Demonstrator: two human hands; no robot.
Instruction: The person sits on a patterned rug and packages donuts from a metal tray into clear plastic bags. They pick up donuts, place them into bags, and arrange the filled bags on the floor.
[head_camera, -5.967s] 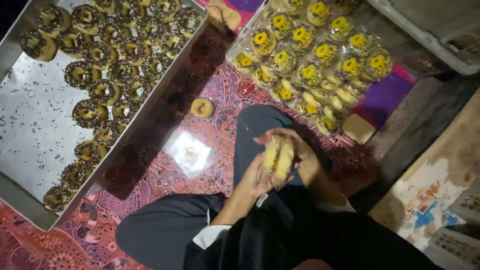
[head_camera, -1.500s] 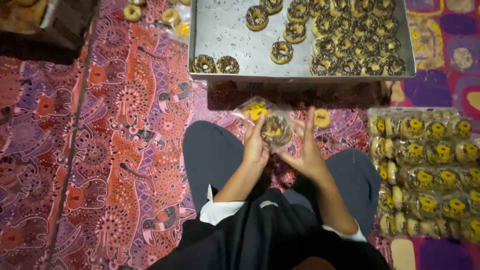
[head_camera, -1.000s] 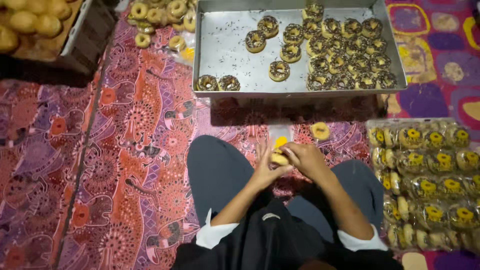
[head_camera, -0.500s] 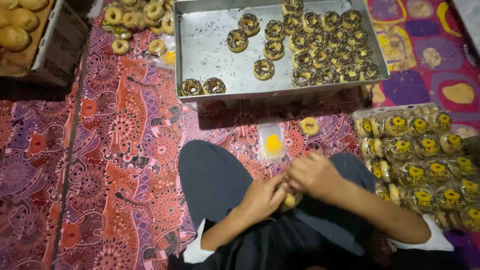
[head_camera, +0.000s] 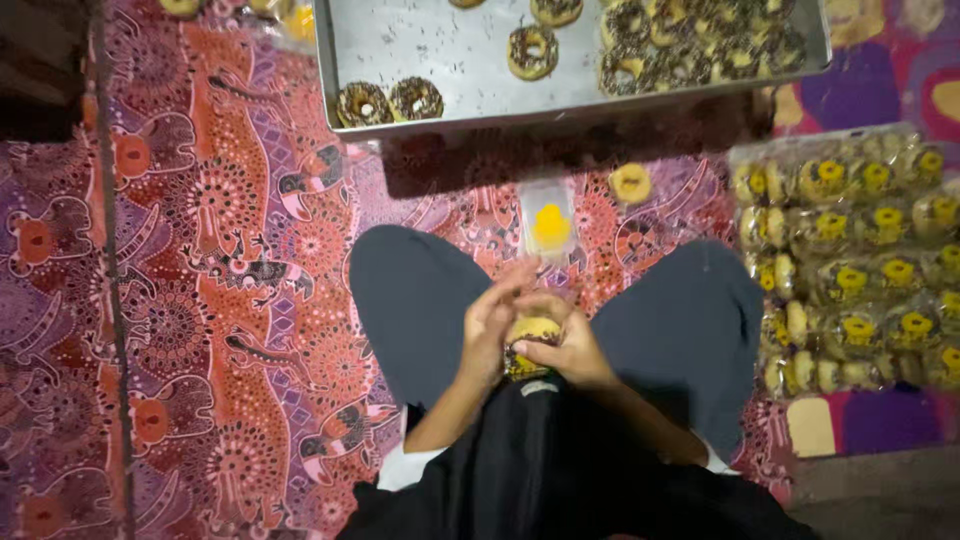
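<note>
Fingers of both hands (head_camera: 535, 335) pinch a round, soft doughnut (head_camera: 533, 333) in glossy plastic.

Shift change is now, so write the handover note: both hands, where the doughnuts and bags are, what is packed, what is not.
Left hand and right hand: both closed on one bagged doughnut over the lap.
Empty bag with yellow label and a loose plain doughnut: on the mat ahead.
Done: bagged doughnuts stacked at the right.
Left: chocolate-sprinkled doughnuts on the metal tray.
</note>
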